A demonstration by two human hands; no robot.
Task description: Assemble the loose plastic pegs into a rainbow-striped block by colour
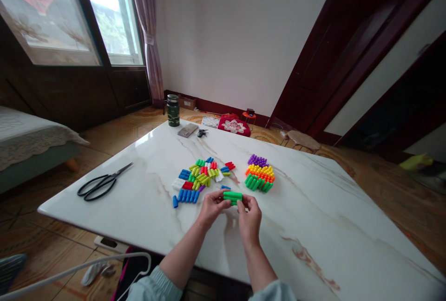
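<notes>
Between my left hand (213,209) and my right hand (250,215) is a small bundle of green plastic tubes (232,197), held above the table with the fingers of both hands closed on its ends. Just beyond my left hand lies a loose spread of short coloured tubes (200,178) in blue, red, white, green and yellow-green. One blue tube (175,201) lies at its near left. Farther right, a neat stack of tubes (259,173) runs in rows of purple, yellow, orange and green.
Black-handled scissors (101,185) lie on the left of the white marble-patterned table (313,226). At the far corner are a camouflage flask (173,111), a phone (187,130) and keys (202,133). A stool (302,140) stands beyond the table.
</notes>
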